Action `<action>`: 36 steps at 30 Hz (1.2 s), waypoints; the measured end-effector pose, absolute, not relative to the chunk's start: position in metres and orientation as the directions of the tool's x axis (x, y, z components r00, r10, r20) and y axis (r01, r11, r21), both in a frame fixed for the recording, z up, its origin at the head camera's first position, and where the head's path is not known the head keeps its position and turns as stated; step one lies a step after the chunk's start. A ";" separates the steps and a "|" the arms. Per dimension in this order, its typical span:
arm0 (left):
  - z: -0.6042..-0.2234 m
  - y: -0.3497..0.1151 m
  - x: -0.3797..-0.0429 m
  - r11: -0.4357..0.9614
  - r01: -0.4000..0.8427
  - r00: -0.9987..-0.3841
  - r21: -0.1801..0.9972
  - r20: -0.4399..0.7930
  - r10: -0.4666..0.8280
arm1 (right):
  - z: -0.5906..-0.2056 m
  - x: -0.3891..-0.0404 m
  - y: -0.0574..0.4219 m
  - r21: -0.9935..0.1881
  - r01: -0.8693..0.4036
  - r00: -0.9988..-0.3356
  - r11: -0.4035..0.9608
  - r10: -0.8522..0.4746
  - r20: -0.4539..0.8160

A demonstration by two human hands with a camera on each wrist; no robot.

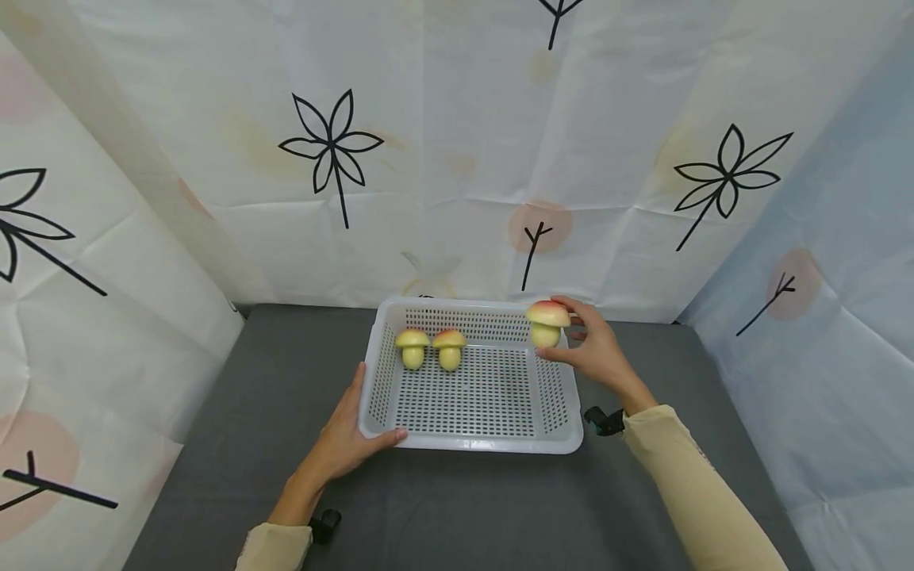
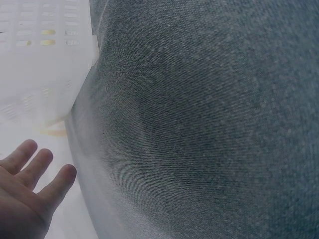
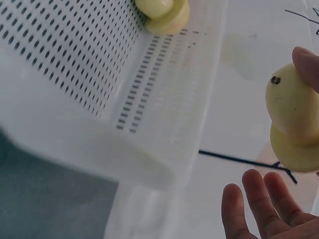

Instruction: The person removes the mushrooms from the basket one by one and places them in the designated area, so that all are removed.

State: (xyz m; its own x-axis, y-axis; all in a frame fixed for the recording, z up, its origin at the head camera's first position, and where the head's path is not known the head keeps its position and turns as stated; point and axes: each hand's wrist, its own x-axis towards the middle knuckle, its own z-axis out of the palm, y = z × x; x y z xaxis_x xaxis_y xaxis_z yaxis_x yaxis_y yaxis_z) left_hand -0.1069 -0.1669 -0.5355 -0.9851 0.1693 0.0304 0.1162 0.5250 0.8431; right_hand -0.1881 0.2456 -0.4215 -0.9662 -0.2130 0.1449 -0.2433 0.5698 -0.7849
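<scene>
A mushroom (image 1: 547, 323) with a red-and-yellow cap and pale yellow stem is pinched between the thumb and fingers of my right hand (image 1: 593, 349). It is over the right rear corner of the white perforated basket (image 1: 464, 444). The right wrist view has the stem underside of this mushroom (image 3: 291, 107) at its right edge. Two similar mushrooms, a left one (image 1: 412, 349) and a right one (image 1: 449, 350), stand side by side in the basket's left part. My left hand (image 1: 343, 440) spans the basket's front left corner, thumb at the front rim, fingers straight along the left side.
The basket stands on a dark grey cloth surface (image 1: 457, 507). Behind it rises a white fabric backdrop (image 1: 443, 159) with leaf drawings. Fabric side walls, the left (image 1: 107, 341) and the right (image 1: 842, 381), flank the surface.
</scene>
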 end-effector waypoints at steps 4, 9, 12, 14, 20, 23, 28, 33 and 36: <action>-0.535 -0.167 -0.107 0.517 0.112 -0.985 0.848 0.027 0.170 | -0.423 -0.185 0.262 -0.794 -0.233 -0.970 0.562 -0.189 0.150; -0.535 -0.166 -0.107 0.510 0.112 -0.985 0.853 0.027 0.172 | -0.424 -0.182 0.281 -0.828 -0.179 -0.982 0.531 -0.149 0.117; -0.536 -0.166 -0.107 0.504 0.121 -0.983 0.855 0.034 0.178 | -0.426 -0.179 0.293 -0.844 -0.143 -0.988 0.517 -0.123 0.092; -0.536 -0.167 -0.107 0.501 0.126 -0.983 0.856 0.038 0.181 | -0.428 -0.178 0.300 -0.849 -0.124 -0.991 0.514 -0.106 0.080; -0.537 -0.167 -0.108 0.498 0.127 -0.983 0.858 0.040 0.182 | -0.444 -0.178 0.321 -0.848 -0.060 -0.998 0.526 -0.050 0.039; -0.538 -0.167 -0.108 0.497 0.123 -0.983 0.859 0.036 0.181 | -0.455 -0.179 0.330 -0.846 -0.003 -1.000 0.533 -0.020 -0.010; -0.538 -0.167 -0.107 0.497 0.124 -0.982 0.859 0.036 0.183 | -0.475 -0.180 0.342 -0.846 0.065 -0.997 0.530 -0.006 -0.081; -0.534 -0.167 -0.106 0.474 0.146 -0.979 0.868 0.058 0.195 | -0.492 -0.184 0.349 -0.831 0.099 -0.993 0.548 -0.004 -0.121; -0.533 -0.167 -0.106 0.469 0.149 -0.978 0.870 0.061 0.198 | -0.501 -0.186 0.351 -0.820 0.107 -0.991 0.562 -0.010 -0.137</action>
State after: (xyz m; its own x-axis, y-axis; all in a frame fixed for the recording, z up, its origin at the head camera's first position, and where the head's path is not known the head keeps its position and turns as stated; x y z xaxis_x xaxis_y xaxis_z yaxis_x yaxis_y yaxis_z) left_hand -0.1057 -0.1669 -0.5328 -0.9783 0.1977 0.0614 0.1494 0.4690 0.8705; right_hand -0.1863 0.3509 -0.5011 -0.9906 -0.0101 -0.1366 0.1074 0.5619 -0.8202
